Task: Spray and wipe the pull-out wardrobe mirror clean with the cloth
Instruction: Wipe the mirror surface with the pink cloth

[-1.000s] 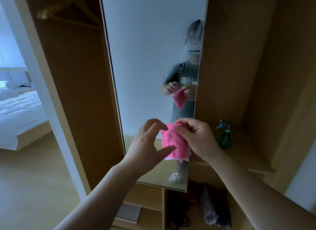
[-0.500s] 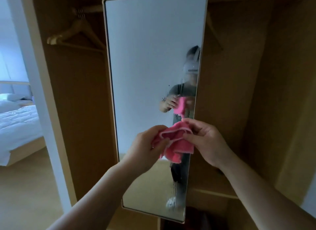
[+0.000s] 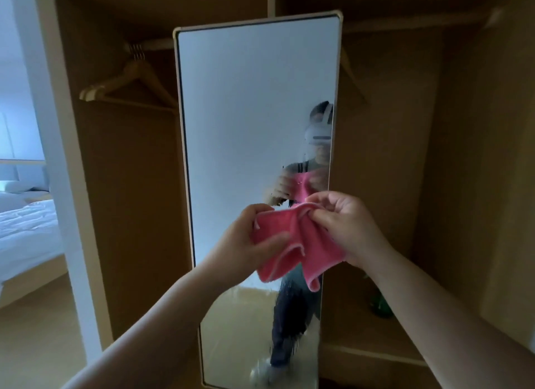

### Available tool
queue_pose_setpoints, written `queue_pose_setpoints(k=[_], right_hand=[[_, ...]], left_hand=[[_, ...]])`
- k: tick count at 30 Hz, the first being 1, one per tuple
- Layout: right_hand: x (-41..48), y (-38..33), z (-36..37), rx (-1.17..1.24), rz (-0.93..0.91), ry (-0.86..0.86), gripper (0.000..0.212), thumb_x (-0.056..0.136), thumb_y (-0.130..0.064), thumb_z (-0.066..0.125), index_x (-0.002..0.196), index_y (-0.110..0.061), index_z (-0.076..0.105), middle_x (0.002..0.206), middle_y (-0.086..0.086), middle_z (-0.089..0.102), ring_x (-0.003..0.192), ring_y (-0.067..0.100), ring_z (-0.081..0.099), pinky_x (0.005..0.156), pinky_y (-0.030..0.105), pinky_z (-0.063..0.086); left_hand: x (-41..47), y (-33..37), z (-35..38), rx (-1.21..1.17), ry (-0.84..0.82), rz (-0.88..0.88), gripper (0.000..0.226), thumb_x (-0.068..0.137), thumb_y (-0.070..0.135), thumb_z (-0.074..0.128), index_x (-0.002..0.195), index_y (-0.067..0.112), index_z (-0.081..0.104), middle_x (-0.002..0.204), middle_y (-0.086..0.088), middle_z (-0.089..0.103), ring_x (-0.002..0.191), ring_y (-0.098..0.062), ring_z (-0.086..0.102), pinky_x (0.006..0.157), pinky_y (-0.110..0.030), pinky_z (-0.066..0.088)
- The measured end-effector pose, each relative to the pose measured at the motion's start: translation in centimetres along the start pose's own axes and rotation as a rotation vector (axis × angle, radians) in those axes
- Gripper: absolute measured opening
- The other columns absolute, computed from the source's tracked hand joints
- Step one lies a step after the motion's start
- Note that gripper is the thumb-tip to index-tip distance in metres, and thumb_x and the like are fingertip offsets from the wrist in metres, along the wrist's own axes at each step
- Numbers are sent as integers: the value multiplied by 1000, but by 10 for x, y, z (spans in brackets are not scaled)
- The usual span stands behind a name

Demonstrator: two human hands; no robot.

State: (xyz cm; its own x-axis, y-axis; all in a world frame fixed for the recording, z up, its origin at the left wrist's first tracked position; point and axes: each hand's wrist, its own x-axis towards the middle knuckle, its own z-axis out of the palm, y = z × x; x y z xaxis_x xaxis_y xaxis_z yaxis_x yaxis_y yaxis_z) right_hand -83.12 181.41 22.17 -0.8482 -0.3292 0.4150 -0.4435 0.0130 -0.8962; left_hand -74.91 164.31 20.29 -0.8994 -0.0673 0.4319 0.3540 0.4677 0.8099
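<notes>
Up in front of the tall mirror: pink cloth, off the glass, stretched between two hands. Left hand pinching the cloth's left side, right hand gripping its top right edge. Wet drips low on the mirror. Wooden hangers behind, bed far left.
</notes>
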Motion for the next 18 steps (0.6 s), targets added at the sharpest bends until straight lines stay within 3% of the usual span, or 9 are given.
queue_pose_setpoints(k=[2, 4, 7, 10, 13, 15, 16, 18], right_hand=[[4, -1, 10, -37, -1, 60, 5, 86, -17, 69, 90, -16, 70, 82, 0, 72, 69, 9, 66, 58, 20, 53], [6, 0, 20, -46, 33, 92, 4, 86, -16, 69, 91, -16, 69, 81, 2, 72, 68, 13, 68, 58, 23, 54], [11, -3, 32, -126, 49, 87, 5, 88, -16, 67, 93, -17, 68, 87, 6, 71, 78, 23, 69, 64, 30, 57], [16, -9, 42, -286, 33, 67, 6, 89, -24, 65, 95, -22, 63, 89, 4, 68, 78, 20, 66, 60, 29, 55], [18, -17, 54, -366, 17, 18, 18, 87, -37, 67, 97, -25, 57, 91, -3, 67, 76, 13, 65, 58, 23, 48], [17, -24, 57, -414, 37, -89, 35, 78, -41, 75, 103, -29, 53, 99, -6, 66, 83, 11, 68, 62, 22, 53], [17, -27, 57, -434, 61, -149, 43, 74, -37, 80, 107, -31, 52, 106, -5, 64, 88, 13, 68, 65, 24, 56], [16, -33, 57, -448, 109, -227, 55, 71, -20, 84, 114, -32, 52, 114, 1, 61, 96, 20, 67, 71, 36, 61]], left_hand=[[0, -6, 1, -34, -101, 5, 90, 59, 38, 85, 132, 31, 34, 112, 8, 57, 91, -9, 68, 71, -26, 59], [2, -13, 1, 94, -131, 30, 103, 57, 34, 90, 134, 39, 23, 113, 12, 55, 91, -5, 66, 72, -21, 58], [10, -21, -12, 118, -100, 97, 87, 69, 21, 84, 126, 45, 24, 106, 14, 58, 83, 1, 66, 68, -21, 58], [21, -21, -36, 91, -48, 211, 58, 85, 2, 60, 112, 49, 40, 103, 19, 56, 78, 9, 63, 62, -12, 52], [35, -23, -56, 188, 27, 335, 35, 90, 2, 51, 103, 32, 61, 99, 14, 62, 87, 10, 57, 68, -3, 41], [47, -29, -72, 171, 71, 345, 20, 91, 2, 51, 92, 15, 66, 92, 1, 65, 86, -6, 58, 72, -14, 44], [52, -30, -83, 147, 87, 337, 17, 90, 1, 51, 89, 10, 66, 89, -6, 65, 82, -12, 58, 72, -20, 44], [59, -30, -103, 101, 82, 325, 25, 89, -2, 49, 90, 17, 65, 87, -3, 65, 79, -5, 57, 69, -16, 44]])
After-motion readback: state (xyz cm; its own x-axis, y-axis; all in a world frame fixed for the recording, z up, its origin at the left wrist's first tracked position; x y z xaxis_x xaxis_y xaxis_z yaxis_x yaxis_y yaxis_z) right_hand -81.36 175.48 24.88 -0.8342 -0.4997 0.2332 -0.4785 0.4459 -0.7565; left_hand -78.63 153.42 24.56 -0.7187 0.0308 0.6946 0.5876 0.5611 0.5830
